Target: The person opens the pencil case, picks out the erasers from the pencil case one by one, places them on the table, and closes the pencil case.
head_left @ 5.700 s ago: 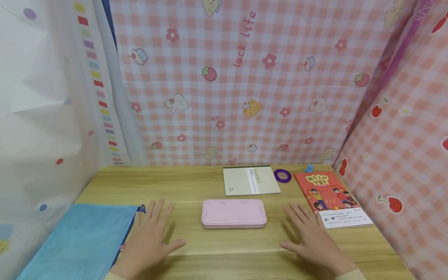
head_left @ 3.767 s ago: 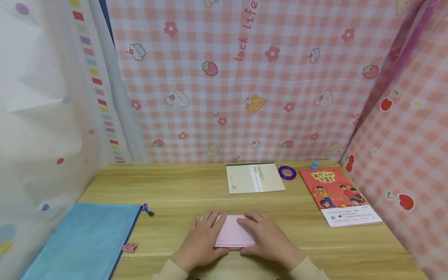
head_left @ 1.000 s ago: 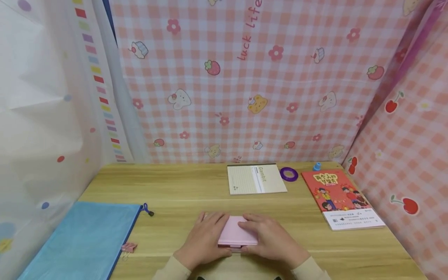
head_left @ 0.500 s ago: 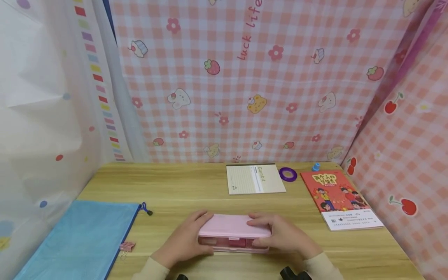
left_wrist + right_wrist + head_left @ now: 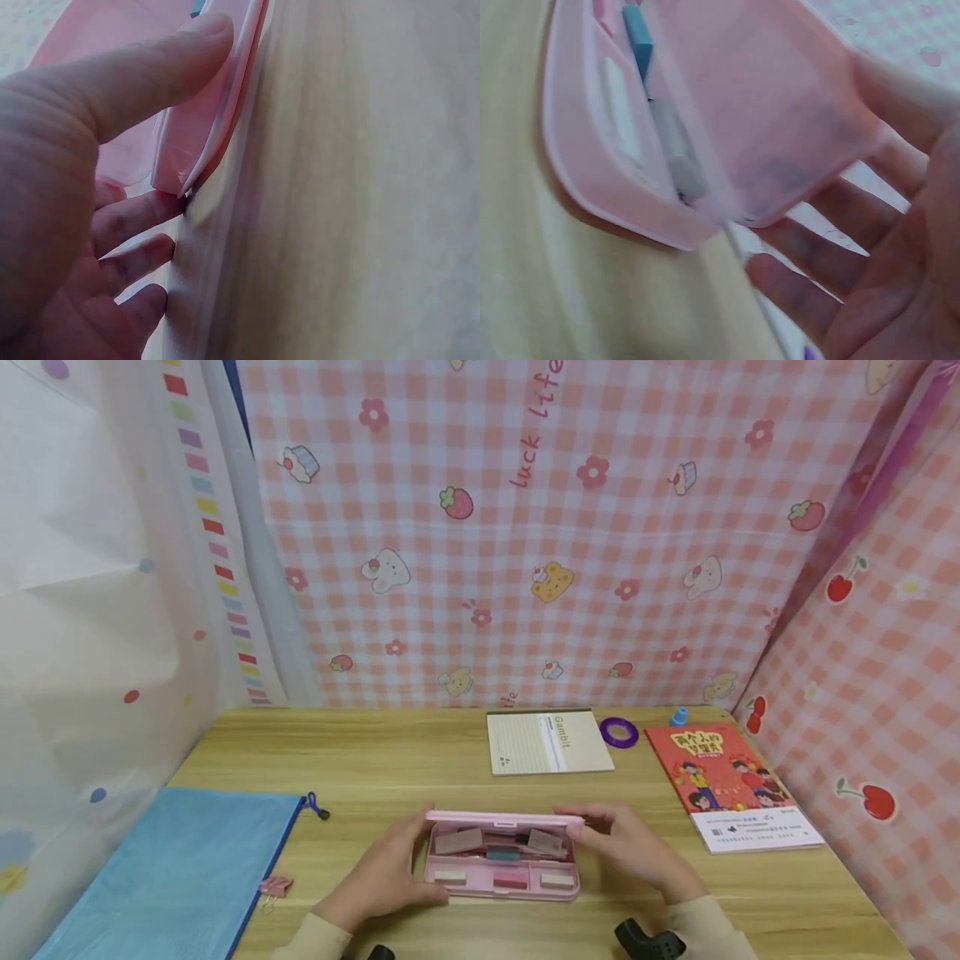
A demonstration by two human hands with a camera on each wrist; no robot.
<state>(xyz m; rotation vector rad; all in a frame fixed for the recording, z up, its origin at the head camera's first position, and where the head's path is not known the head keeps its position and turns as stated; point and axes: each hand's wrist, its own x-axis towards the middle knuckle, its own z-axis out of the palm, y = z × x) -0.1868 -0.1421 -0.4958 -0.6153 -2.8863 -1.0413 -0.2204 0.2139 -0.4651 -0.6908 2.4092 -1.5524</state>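
Note:
A pink pencil case (image 5: 501, 883) lies on the wooden table (image 5: 375, 760) near the front edge, its lid (image 5: 502, 817) raised upright. Inside I see erasers and small coloured pieces in compartments. My left hand (image 5: 386, 872) grips the case's left end; in the left wrist view the thumb (image 5: 135, 82) lies on the lid's edge (image 5: 217, 112) and the fingers sit behind it. My right hand (image 5: 633, 847) holds the lid's right end; the right wrist view shows fingers (image 5: 817, 292) behind the lid (image 5: 765, 112) and the tray (image 5: 592, 150) in front.
A blue mesh zip pouch (image 5: 165, 877) lies at the front left with a pink binder clip (image 5: 273, 887) beside it. At the back sit a notepad (image 5: 547, 743), a purple tape ring (image 5: 618, 732) and a small blue cap (image 5: 679, 717). A red book (image 5: 723, 785) lies right. Curtains enclose three sides.
Both hands went from flat on the table to the shut case, then to its ends. Over the last second the lid has swung up from shut to upright.

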